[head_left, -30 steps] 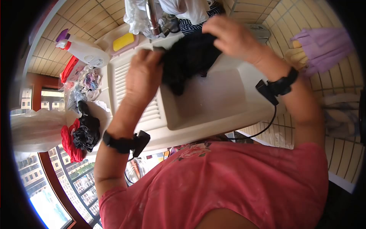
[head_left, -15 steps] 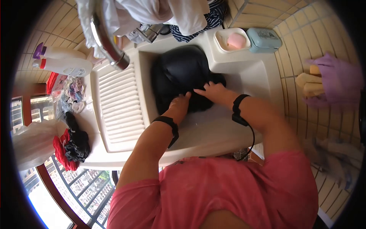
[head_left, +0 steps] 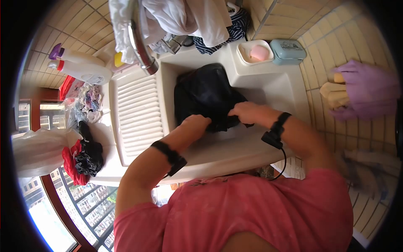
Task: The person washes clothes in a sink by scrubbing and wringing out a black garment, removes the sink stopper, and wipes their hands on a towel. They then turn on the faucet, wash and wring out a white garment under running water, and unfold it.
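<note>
A soft black item (head_left: 205, 86) with a smooth, shiny, leather-like top lies in the sink basin (head_left: 167, 84); whether it is a bag or a garment I cannot tell. My left hand (head_left: 196, 124) is closed on its near left edge. On its near right edge, the fingers of my right hand (head_left: 247, 112) pinch the black material. Between the two hands the edge hangs in loose folds. Black straps with small boxes circle both wrists.
A chrome faucet (head_left: 142, 52) overhangs the basin, left of white clothes (head_left: 176, 17). A ribbed washboard (head_left: 138, 113) adjoins on the left, with bottles (head_left: 86, 73) beyond. Pink soap (head_left: 259, 53) sits in a dish near a blue box (head_left: 289, 52). Purple cloth (head_left: 371, 90) hangs right.
Both hands have gone from pressing on the black item to gripping its near edge. They are a little farther apart, and the puffed-up top looks flatter. The view has shifted slightly.
</note>
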`<action>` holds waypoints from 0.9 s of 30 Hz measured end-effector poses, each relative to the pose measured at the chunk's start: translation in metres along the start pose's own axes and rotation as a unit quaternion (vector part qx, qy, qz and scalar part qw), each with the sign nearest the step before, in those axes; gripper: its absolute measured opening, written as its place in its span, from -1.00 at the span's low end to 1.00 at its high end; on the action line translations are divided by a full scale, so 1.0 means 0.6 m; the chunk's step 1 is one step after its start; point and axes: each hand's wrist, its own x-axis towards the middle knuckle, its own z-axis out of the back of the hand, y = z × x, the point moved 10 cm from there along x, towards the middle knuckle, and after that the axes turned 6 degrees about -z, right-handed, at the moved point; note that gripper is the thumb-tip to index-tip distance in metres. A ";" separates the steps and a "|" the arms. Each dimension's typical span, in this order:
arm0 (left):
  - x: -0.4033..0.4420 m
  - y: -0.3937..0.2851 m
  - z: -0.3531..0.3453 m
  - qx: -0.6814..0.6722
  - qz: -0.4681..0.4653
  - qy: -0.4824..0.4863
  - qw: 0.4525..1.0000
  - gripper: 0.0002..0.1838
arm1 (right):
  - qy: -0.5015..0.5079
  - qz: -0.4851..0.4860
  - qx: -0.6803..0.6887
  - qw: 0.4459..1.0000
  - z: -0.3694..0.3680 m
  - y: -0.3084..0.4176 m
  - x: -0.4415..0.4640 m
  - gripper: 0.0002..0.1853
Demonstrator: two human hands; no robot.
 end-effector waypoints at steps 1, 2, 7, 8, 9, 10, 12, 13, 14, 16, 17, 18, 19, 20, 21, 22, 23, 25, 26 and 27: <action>-0.034 -0.003 0.039 -0.004 -0.016 -0.067 0.998 -0.51 | -0.066 0.005 0.030 0.997 0.053 0.009 -0.024 -0.53; -0.077 -0.006 0.093 -0.002 -0.066 -0.204 0.977 -0.48 | -0.123 0.029 0.051 0.991 0.113 0.027 -0.055 -0.55; -0.340 -0.082 0.325 0.010 -0.156 -0.498 0.853 -0.58 | -0.286 0.094 0.225 0.927 0.376 0.185 -0.259 -0.54; -0.386 -0.098 0.356 -0.026 -0.144 -0.532 0.834 -0.63 | -0.322 0.103 0.229 0.913 0.409 0.212 -0.291 -0.54; -0.423 -0.116 0.382 -0.059 -0.132 -0.567 0.811 -0.68 | -0.359 0.113 0.232 0.897 0.439 0.236 -0.319 -0.54; -0.448 -0.127 0.400 -0.117 -0.135 -0.581 0.794 -0.71 | -0.380 0.121 0.273 0.875 0.459 0.255 -0.343 -0.55; -0.484 -0.155 0.438 -0.185 -0.162 -0.618 0.747 -0.73 | -0.451 0.172 0.332 0.810 0.496 0.287 -0.385 -0.67; -0.503 -0.170 0.455 -0.195 -0.185 -0.639 0.721 -0.73 | -0.514 0.198 0.238 0.800 0.516 0.320 -0.415 -0.59; -0.515 -0.183 0.466 -0.143 -0.147 -0.627 0.752 -0.73 | -0.517 0.197 0.269 0.788 0.519 0.339 -0.432 -0.60; -0.516 -0.202 0.474 -0.142 -0.204 -0.647 0.721 -0.73 | -0.518 0.199 0.301 0.776 0.519 0.353 -0.444 -0.59; -0.522 -0.212 0.475 -0.141 -0.264 -0.660 0.690 -0.73 | -0.508 0.196 0.270 0.794 0.519 0.352 -0.442 -0.64; -0.504 -0.201 0.463 -0.128 -0.226 -0.626 0.735 -0.72 | -0.499 0.192 0.240 0.811 0.518 0.352 -0.437 -0.69; -0.488 -0.193 0.451 -0.127 -0.206 -0.609 0.756 -0.71 | -0.469 0.161 0.264 0.828 0.507 0.339 -0.420 -0.69; -0.463 -0.175 0.434 -0.154 -0.176 -0.576 0.783 -0.69 | -0.449 0.153 0.242 0.846 0.496 0.329 -0.396 -0.68; -0.433 -0.153 0.413 -0.181 -0.147 -0.539 0.809 -0.67 | -0.430 0.143 0.221 0.864 0.480 0.312 -0.368 -0.67; -0.397 -0.126 0.388 -0.190 -0.116 -0.502 0.836 -0.65 | -0.398 0.102 0.216 0.886 0.458 0.292 -0.329 -0.65; -0.355 -0.094 0.359 -0.198 -0.085 -0.464 0.859 -0.62 | -0.364 0.062 0.211 0.905 0.432 0.266 -0.288 -0.63; -0.262 -0.017 0.288 -0.190 -0.059 -0.446 0.873 -0.58 | -0.354 0.098 0.149 0.918 0.357 0.192 -0.181 -0.60; -0.210 0.023 0.251 -0.172 -0.021 -0.409 0.896 -0.60 | -0.323 0.039 0.118 0.938 0.321 0.157 -0.135 -0.60; -0.161 0.061 0.215 -0.156 0.018 -0.369 0.916 -0.61 | -0.287 -0.020 0.087 0.954 0.283 0.122 -0.093 -0.61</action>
